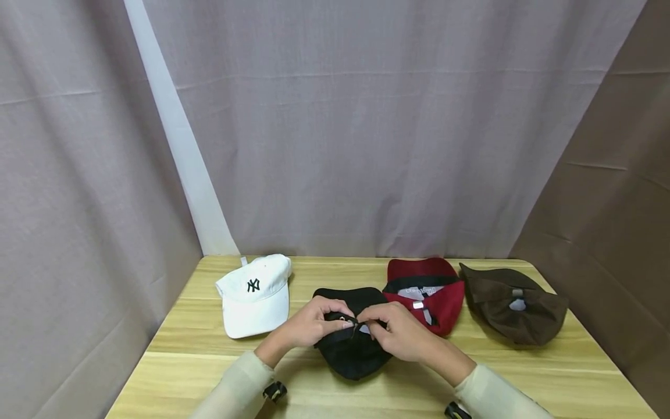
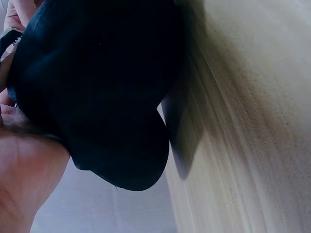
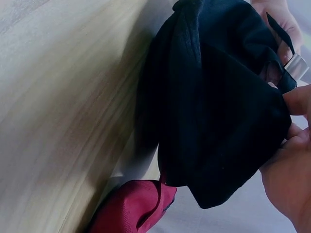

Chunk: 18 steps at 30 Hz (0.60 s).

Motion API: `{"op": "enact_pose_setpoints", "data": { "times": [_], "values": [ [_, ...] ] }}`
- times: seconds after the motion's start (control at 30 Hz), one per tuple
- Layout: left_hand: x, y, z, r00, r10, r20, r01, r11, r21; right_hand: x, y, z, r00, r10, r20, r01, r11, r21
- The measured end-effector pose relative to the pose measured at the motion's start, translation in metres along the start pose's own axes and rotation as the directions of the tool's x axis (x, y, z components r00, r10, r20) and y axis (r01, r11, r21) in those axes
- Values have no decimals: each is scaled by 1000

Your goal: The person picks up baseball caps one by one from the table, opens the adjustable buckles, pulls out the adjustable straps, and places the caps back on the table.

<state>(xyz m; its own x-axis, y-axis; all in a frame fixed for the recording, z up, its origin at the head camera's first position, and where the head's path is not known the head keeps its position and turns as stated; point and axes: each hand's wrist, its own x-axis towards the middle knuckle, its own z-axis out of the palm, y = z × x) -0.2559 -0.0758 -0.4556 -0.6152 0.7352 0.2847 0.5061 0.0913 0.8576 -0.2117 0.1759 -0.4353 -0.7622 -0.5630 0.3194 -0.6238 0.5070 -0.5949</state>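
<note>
A black cap (image 1: 352, 359) is in front of me at the middle of the table, its back strap turned toward me. With thumb and fingers my left hand (image 1: 310, 323) pinches the strap area from the left. My right hand (image 1: 402, 333) pinches the cap's edge by the back opening, its fingertips close to the left ones. A silver metal buckle (image 3: 295, 67) on the black strap shows between the hands in the right wrist view, and a loose strap end (image 3: 281, 33) sticks up beside it. In the left wrist view the cap (image 2: 97, 82) fills much of the picture.
On the left lies a white cap (image 1: 262, 302) with a dark NY logo. A red cap (image 1: 447, 305), opening upward with a silver buckle, lies right behind the black one. Farther right is a dark brown cap (image 1: 502, 308). Grey curtains (image 1: 366, 145) stand behind the wooden table (image 1: 178, 361).
</note>
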Motion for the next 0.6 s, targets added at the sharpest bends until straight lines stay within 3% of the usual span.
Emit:
{"op": "enact_pose_setpoints", "data": {
  "times": [0.23,0.4,0.6],
  "values": [
    [1,0,0,1000,4,0,-4,1000,-9,2,0,1,1000,-2,-25,1,1000,-25],
    [1,1,0,1000,-1,-8,0,1000,-7,3,0,0,1000,13,-14,-13,1000,18],
    [3,4,1,1000,-6,-3,6,1000,-9,1,-2,-3,1000,-30,7,30,999,21]
  ]
}}
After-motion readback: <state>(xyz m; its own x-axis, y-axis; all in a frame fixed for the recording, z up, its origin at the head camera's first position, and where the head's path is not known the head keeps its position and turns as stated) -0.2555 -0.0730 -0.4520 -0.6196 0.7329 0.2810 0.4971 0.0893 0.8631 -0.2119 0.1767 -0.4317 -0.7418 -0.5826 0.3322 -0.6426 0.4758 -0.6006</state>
